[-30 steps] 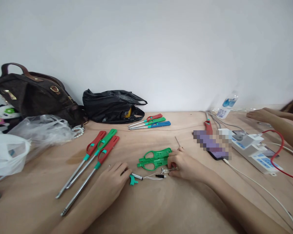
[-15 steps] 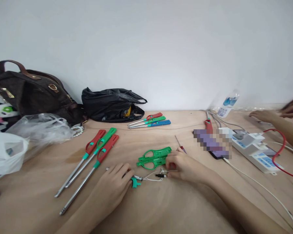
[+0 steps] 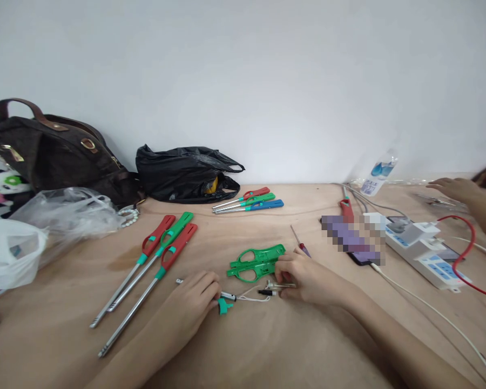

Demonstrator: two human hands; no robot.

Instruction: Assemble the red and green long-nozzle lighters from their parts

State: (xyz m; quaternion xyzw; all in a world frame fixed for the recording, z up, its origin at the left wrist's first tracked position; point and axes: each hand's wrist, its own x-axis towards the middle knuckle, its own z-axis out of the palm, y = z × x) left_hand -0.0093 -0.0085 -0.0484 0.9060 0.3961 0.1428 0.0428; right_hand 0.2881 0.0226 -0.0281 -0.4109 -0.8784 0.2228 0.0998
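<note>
My left hand [image 3: 196,297] is closed over a thin metal lighter tube [image 3: 228,296], whose two ends stick out past the fingers. A small teal plastic piece [image 3: 225,306] lies at the fingertips. My right hand [image 3: 303,275] pinches a small clear lighter fuel tank [image 3: 281,286] between thumb and fingers. Just beyond is an opened green lighter casing [image 3: 256,261], its halves side by side and partly behind the right fingers. A black igniter [image 3: 266,293] with a thin white wire [image 3: 253,298] lies between my hands. A screwdriver [image 3: 301,245] rests behind the right hand.
Several long lighters with red and green handles [image 3: 178,247] lie at left; smaller ones [image 3: 263,204] lie farther back. Bags [image 3: 182,173] stand along the wall. At right are a phone [image 3: 358,256], a power strip [image 3: 437,270], cables, a bottle [image 3: 378,173] and another person's hand [image 3: 453,188].
My left hand has shifted slightly left along the tube. The right hand has tilted a little, showing more of the clear tank. The other person's hand has moved right.
</note>
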